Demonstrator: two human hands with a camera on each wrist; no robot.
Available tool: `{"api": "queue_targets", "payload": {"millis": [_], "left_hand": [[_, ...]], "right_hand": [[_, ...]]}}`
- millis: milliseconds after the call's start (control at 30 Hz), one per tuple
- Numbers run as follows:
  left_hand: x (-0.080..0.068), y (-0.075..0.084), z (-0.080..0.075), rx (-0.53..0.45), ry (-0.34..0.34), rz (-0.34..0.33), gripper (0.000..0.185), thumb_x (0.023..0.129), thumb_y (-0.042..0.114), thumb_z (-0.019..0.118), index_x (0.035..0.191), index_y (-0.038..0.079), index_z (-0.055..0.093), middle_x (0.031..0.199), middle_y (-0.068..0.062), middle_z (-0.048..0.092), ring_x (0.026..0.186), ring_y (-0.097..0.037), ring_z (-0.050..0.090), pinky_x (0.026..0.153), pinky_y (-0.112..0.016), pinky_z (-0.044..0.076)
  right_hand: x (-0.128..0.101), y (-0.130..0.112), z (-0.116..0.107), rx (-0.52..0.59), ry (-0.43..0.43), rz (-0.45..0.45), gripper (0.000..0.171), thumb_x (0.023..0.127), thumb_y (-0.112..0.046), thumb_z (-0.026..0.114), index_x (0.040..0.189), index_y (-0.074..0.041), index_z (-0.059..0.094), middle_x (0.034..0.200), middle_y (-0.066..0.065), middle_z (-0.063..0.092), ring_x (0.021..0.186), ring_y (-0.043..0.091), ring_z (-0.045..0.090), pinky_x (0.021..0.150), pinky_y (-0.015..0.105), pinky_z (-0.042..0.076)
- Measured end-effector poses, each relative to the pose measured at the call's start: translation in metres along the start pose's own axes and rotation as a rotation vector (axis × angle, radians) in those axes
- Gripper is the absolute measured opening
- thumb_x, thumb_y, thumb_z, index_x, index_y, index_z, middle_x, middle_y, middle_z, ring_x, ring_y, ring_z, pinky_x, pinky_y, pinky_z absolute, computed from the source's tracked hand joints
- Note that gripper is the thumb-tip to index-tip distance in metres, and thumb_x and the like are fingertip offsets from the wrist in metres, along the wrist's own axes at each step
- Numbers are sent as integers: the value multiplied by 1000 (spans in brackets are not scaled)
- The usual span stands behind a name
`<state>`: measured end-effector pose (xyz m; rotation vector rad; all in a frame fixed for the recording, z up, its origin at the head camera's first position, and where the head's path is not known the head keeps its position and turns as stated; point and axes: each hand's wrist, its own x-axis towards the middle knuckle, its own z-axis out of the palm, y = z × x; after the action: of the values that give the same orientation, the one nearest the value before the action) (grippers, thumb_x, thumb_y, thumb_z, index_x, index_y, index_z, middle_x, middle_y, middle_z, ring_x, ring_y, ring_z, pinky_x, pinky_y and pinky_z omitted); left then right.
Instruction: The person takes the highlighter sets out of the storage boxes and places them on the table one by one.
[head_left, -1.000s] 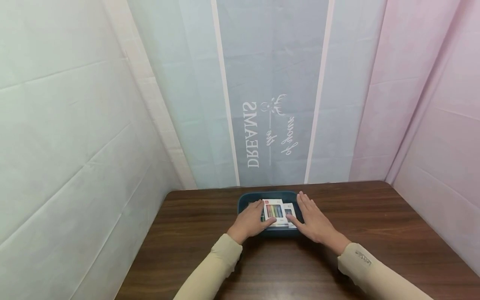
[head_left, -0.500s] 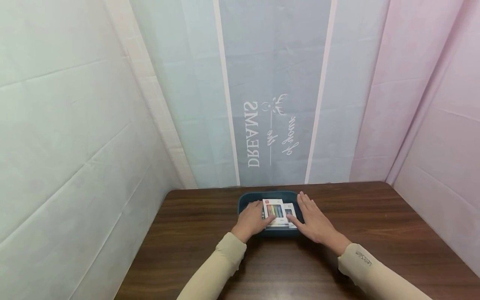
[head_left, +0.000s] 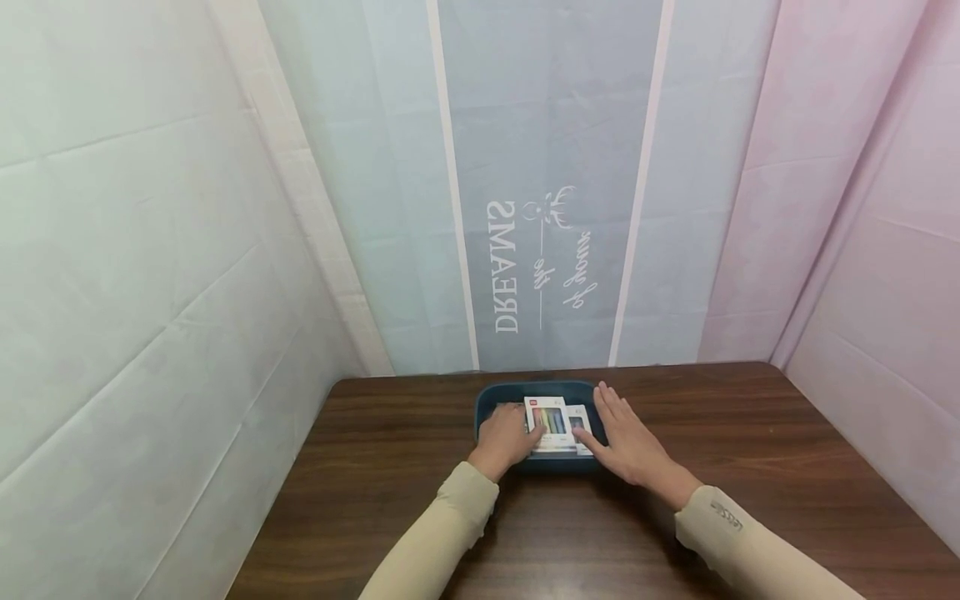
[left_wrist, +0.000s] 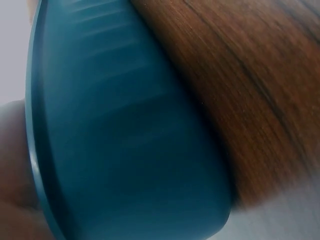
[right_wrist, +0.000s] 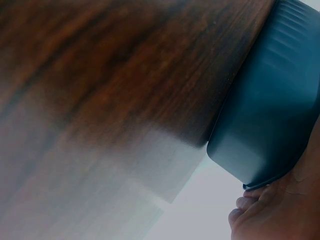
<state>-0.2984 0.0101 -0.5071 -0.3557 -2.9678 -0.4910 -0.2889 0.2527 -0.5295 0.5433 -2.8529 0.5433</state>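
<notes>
A dark blue tray stands on the wooden table near its far edge. Two white boxes of coloured pens lie in it, a larger box and a smaller box to its right. My left hand rests over the tray's left part, fingers loosely bent, thumb against the larger box. My right hand lies flat on the tray's right rim with straight fingers, thumb at the smaller box. The left wrist view shows the tray's outer wall; the right wrist view shows the tray's wall and my fingertips.
Cloth walls close in the table on the left, the back and the right; the back cloth carries mirrored lettering. Bare dark wood lies on both sides of the tray and in front of it.
My left hand has slid slightly right and forward, its fingers bending more over the tray. The right hand, tray and boxes stay put.
</notes>
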Motion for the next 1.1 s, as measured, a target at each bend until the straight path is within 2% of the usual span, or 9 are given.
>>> {"api": "queue_targets", "payload": {"millis": [100,300,533,867,1100], "left_hand": [[1,1,0,0,4,-22,44,104,42,70,123,2,77,119,-12,74,102,-23,67,82,-43,63],[5,2,4,16,15,-58,46,104,43,69,123,2,78,118,-11,71,102,-23,64,81,-42,62],[8,2,9,69,42,-70,46,105,46,66,123,5,79,119,-10,71,104,-23,66,77,-41,62],[7,5,6,65,69,-77,42,103,41,70,118,2,79,110,-10,70,95,-23,64,72,-40,61],[9,8,7,70,69,-110,43,103,43,71,116,3,79,109,-10,70,94,-23,63,72,-41,61]], "right_hand": [[0,0,0,-3,-3,0,100,107,-66,51,164,11,23,174,30,18,161,46,21,130,63,21],[1,-1,-1,1,-2,0,97,107,-60,55,164,11,24,174,30,19,161,47,21,130,64,21],[2,0,-1,-3,-5,4,97,107,-60,55,165,11,24,174,30,18,161,46,20,130,63,20],[1,0,0,4,3,6,96,107,-59,56,165,11,23,174,30,18,161,46,20,130,63,20],[1,0,-1,5,1,1,96,107,-58,57,165,11,24,174,29,18,161,46,20,130,63,20]]}}
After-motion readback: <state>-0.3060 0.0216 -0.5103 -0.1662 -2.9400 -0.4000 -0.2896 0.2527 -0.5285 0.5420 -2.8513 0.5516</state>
